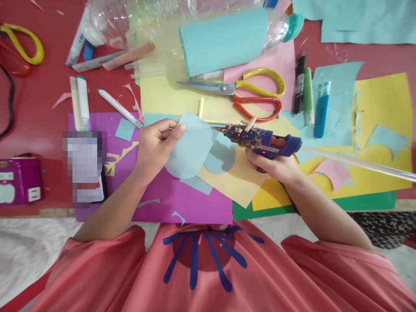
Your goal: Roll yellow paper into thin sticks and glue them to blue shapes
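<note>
My left hand [162, 141] pinches the upper left edge of a light blue paper piece [191, 149] with a rounded lower end. In my right hand [271, 164] is a dark blue glue gun [281, 145], its nozzle pointing left at the paper's upper right edge. Whether the tip touches the paper is hard to tell. Stringy debris clings to the front of the gun, and a clear glue stick [357, 162] extends from its back. Another rounded blue piece [221, 156] lies under the nozzle.
Scissors [227, 89] lie beyond the gun, below a bottle wrapped in blue paper [227, 41]. Pens and a blue marker [323, 110] are at the right. A phone [86, 167], a purple box [21, 180] and more scissors [24, 43] are at the left. Paper scraps cover coloured sheets.
</note>
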